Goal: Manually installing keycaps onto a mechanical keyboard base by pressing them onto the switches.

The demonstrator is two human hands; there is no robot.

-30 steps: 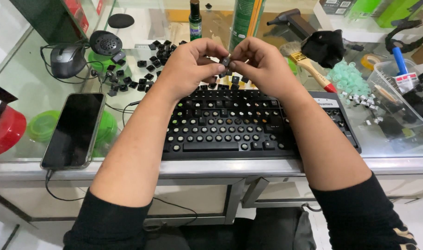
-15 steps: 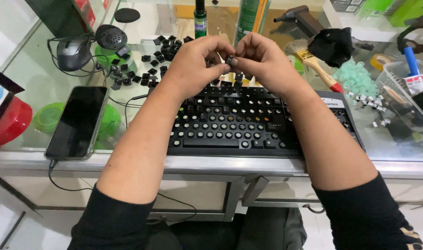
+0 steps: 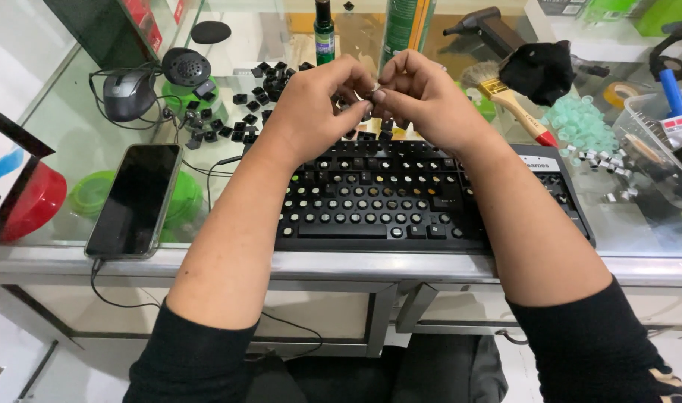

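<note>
Both hands, left hand and right hand, pinch one tiny switch above keyboard. Looks light, rigid, slippery; best held by its sides.

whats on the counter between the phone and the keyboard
In the head view, a thin black cable crosses the glass counter between the phone and the keyboard; the left forearm reaches above it.

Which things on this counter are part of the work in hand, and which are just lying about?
In use: left hand, right hand, small part pinched between them, keyboard, loose keycaps.
Lying about: phone, mouse, paintbrush, spray can, small bottle.
</note>
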